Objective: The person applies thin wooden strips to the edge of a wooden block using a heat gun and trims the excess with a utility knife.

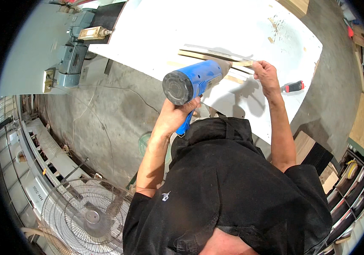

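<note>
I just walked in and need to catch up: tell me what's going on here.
A person holds what looks like a blue heat gun in the left grip, its nozzle pointing toward a thin yellowish strip pinched in the right grip. Whether the nozzle touches it, I can't tell. More strips lie on the white table below, and a red-and-black tool lies beside the right forearm.

Left hand (pixel 175 115) gripping blue heat gun (pixel 203 78); right hand (pixel 267 76) pinching yellowish strip (pixel 243 63).
</note>
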